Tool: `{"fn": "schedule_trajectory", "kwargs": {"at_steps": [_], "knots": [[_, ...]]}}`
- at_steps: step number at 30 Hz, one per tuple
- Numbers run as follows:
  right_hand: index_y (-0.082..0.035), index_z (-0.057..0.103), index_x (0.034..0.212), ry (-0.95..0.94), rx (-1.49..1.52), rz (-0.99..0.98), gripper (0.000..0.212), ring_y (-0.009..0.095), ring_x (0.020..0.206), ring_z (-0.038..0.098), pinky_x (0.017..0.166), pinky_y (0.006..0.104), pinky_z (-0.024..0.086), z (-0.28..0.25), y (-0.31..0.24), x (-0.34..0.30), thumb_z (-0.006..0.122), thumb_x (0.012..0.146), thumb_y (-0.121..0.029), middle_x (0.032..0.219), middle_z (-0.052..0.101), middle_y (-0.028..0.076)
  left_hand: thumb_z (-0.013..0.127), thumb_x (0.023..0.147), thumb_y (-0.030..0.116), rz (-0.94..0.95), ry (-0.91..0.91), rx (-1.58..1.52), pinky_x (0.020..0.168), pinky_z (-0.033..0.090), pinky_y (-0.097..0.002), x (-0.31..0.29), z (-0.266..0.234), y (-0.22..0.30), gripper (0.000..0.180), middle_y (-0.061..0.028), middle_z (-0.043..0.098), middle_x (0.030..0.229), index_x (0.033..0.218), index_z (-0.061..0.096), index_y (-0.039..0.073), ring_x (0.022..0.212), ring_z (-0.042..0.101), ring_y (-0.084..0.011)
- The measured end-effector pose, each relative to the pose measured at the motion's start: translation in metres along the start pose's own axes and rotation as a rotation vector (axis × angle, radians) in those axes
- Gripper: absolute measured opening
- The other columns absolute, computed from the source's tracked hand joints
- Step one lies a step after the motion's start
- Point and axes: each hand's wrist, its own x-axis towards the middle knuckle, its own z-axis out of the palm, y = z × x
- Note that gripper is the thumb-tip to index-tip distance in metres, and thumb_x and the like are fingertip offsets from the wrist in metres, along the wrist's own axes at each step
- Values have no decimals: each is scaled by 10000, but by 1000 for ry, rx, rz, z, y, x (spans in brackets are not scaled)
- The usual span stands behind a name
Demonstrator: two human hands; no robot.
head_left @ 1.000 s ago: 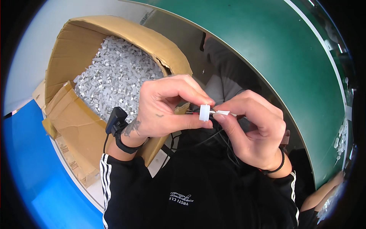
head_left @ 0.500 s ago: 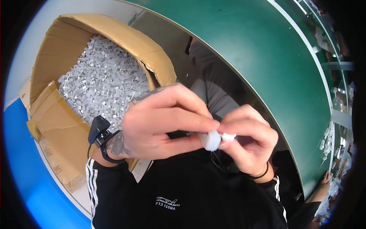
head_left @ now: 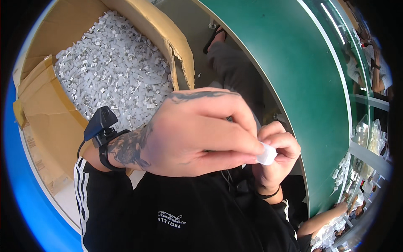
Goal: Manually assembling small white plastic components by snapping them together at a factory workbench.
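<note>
My left hand (head_left: 205,134), with a tattooed wrist, reaches across from the left and pinches a small, blocky white plastic piece (head_left: 267,154) between thumb and fingers. My right hand (head_left: 279,172) is closed, its curled fingers and thumb meeting the right side of that piece. Whether a second part sits inside the right fingers is hidden. Both hands are raised in front of my black top, touching each other at the piece. A black device (head_left: 103,124) is strapped to my left wrist.
An open cardboard box (head_left: 42,90) at left holds a heap of small white plastic parts (head_left: 113,67) with metal bits. A green table (head_left: 294,59) curves along the right, with white parts (head_left: 342,172) and plastic bags (head_left: 369,138) near its far edge. Another person's arm (head_left: 323,220) rests at lower right.
My hands have come closer together, and the left has moved right and turned. The small white part seen in my right fingers no longer shows separately. The view has shifted, moving the box up-left.
</note>
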Motion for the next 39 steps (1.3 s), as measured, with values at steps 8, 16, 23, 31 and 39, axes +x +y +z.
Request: {"fn": "schedule_trajectory", "kwargs": {"at_steps": [8,16,23,31,39], "knots": [[12,616,861,2,64,-48,104,174,711,608,651,272,505,0,10,-7,682,789,-25,848,627,155,793,674,-46,-220,50,-182,613,488,-256,1,3,7,193,-119,645,857,814,662,-17,754,635,-195],[-5,608,861,56,130,22,117,186,733,603,667,291,500,2,10,-12,688,776,5,854,629,141,882,619,81,-196,123,-55,643,497,-265,-3,16,9,402,-104,654,877,957,687,-12,765,638,-196],[-17,602,844,16,96,-24,131,197,698,590,634,301,481,-1,11,-10,708,769,5,833,615,121,864,616,41,-159,144,-74,602,491,-251,-6,22,1,330,-96,653,861,897,701,-16,710,641,-180],[-16,604,900,8,164,-112,165,199,679,596,611,296,490,4,16,-12,713,778,6,864,616,124,837,631,4,-221,181,-77,567,488,-230,-8,26,11,287,-114,658,869,882,702,-26,690,642,-167],[-19,601,922,-16,18,-275,157,197,686,609,618,295,501,0,13,-10,700,800,-10,874,617,126,833,639,4,-224,124,-119,505,424,-188,-4,23,12,323,-112,662,899,931,698,-33,647,589,-101]]}}
